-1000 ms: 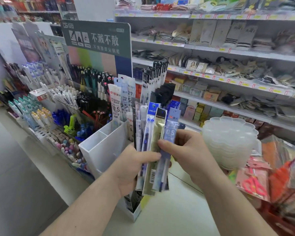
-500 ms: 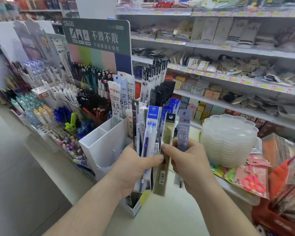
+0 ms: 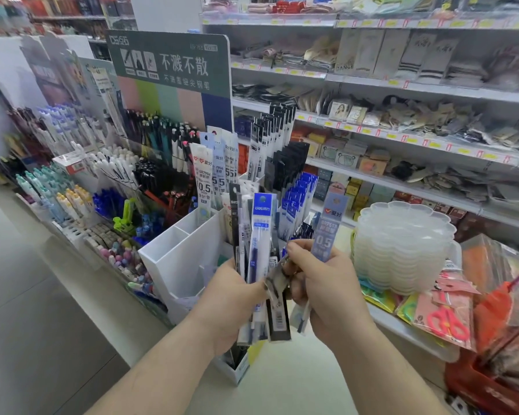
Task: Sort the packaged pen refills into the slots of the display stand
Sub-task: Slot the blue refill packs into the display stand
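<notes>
Both forearms reach forward and up from the bottom of the view, meeting in front of the white display stand (image 3: 180, 259). The left hand (image 3: 231, 298) has its fingers curled round an upright bundle of refill packs (image 3: 256, 250), thumb across the front. Just beside it, the right hand (image 3: 327, 289) grips a pale blue refill pack (image 3: 330, 232) marked 0.5, while its thumb and forefinger pinch a blurred dark pack (image 3: 277, 275) at the bundle's edge.

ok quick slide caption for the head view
Left hand holds a bundle of refill packs while the right hand pulls out a pale blue pack before the white display stand.
</notes>
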`<state>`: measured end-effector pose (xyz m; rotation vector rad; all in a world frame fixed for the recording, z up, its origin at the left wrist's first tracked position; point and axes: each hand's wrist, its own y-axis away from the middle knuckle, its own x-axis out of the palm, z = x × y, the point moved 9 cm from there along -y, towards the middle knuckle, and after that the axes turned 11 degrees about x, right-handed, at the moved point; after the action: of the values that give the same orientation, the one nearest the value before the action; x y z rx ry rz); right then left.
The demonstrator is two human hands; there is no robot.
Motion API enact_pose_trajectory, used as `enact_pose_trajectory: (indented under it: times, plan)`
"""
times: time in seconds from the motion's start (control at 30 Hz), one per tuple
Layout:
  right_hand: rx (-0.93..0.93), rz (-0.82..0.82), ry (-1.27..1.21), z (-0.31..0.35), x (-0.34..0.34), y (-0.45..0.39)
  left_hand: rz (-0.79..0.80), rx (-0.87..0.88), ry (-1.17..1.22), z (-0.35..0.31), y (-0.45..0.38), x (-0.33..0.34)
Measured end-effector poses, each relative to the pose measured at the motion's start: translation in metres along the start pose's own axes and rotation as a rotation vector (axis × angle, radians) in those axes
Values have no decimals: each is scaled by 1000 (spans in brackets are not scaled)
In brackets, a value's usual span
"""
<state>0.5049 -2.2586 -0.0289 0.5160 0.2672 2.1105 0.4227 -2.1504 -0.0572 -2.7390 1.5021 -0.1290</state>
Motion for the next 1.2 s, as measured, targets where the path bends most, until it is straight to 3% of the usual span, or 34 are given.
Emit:
enact_pose_trajectory:
  times: [0.37, 0.53, 0.77, 0.9, 1.03, 1.2]
  plan:
    - [-127, 153, 96, 8, 8, 5, -2, -140, 182, 3, 7, -9]
    - [-177, 144, 176, 9, 7, 4, 42, -190, 262, 1, 7, -6]
    - [-252, 119, 232, 16, -1, 9, 124, -145, 184, -5, 7, -4]
    - [-136, 25, -23, 8, -21, -2, 48, -122, 40, -10, 5, -11]
    - [-26, 115, 118, 3, -4, -7, 104, -88, -30, -15, 6, -7]
    - [-30, 146, 135, 9, 0, -14, 44, -92, 12, -20, 7, -13]
